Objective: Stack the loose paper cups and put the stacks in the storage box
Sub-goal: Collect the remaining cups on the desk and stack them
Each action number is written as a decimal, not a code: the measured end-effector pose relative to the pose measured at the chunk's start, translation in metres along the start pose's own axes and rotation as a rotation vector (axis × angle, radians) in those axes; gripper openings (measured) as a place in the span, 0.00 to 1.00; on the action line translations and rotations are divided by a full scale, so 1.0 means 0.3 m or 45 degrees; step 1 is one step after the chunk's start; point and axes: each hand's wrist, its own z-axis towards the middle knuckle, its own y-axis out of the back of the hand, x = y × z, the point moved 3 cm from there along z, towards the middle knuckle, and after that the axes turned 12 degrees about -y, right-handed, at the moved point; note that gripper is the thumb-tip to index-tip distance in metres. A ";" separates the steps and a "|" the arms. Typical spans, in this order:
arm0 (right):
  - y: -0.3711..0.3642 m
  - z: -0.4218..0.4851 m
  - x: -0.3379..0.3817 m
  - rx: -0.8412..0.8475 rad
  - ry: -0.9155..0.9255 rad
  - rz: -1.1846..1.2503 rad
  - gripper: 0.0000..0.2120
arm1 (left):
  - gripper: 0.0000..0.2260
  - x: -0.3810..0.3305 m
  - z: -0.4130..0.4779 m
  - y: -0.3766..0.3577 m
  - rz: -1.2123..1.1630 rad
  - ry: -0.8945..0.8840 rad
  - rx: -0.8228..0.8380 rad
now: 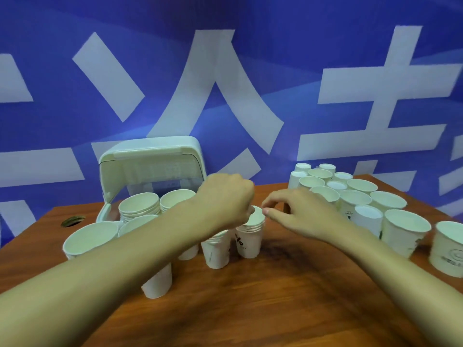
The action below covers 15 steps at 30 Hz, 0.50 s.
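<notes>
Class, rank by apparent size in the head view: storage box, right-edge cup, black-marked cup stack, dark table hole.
1. storage box
2. right-edge cup, though it is nearer the camera, so unsure against the stack
3. black-marked cup stack
4. dark table hole

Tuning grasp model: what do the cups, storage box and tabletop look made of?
Cups: matte white paper, rolled rims, printed marks. Storage box: probably plastic, pale, smooth, moulded ribbed lid. Tabletop: reddish wood grain, slight sheen; solid wood or laminate, cannot tell.

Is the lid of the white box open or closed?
Open. The box lid stands tipped up at the back, and cup stacks show inside.
</notes>
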 end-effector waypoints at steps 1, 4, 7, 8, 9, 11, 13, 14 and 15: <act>0.028 -0.008 -0.033 -0.036 -0.030 -0.052 0.09 | 0.15 -0.017 0.037 0.011 0.014 -0.018 -0.024; 0.100 -0.042 -0.158 -0.135 -0.188 -0.220 0.10 | 0.13 -0.102 0.159 0.014 -0.010 -0.110 -0.036; 0.157 -0.090 -0.287 -0.230 -0.348 -0.577 0.12 | 0.11 -0.210 0.291 -0.021 -0.073 -0.203 -0.012; 0.171 -0.110 -0.322 -0.230 -0.393 -0.696 0.12 | 0.09 -0.241 0.334 -0.037 -0.109 -0.224 0.000; 0.180 -0.130 -0.353 -0.214 -0.436 -0.774 0.12 | 0.07 -0.269 0.375 -0.056 -0.148 -0.242 0.011; 0.187 -0.164 -0.399 -0.166 -0.510 -0.860 0.13 | 0.09 -0.314 0.445 -0.098 -0.224 -0.260 0.027; 0.179 -0.180 -0.420 -0.123 -0.539 -0.861 0.12 | 0.12 -0.348 0.494 -0.136 -0.249 -0.268 0.028; 0.176 -0.184 -0.427 -0.117 -0.543 -0.836 0.11 | 0.14 -0.362 0.513 -0.152 -0.242 -0.256 0.027; 0.177 -0.189 -0.431 -0.123 -0.548 -0.805 0.10 | 0.15 -0.375 0.531 -0.165 -0.235 -0.235 0.025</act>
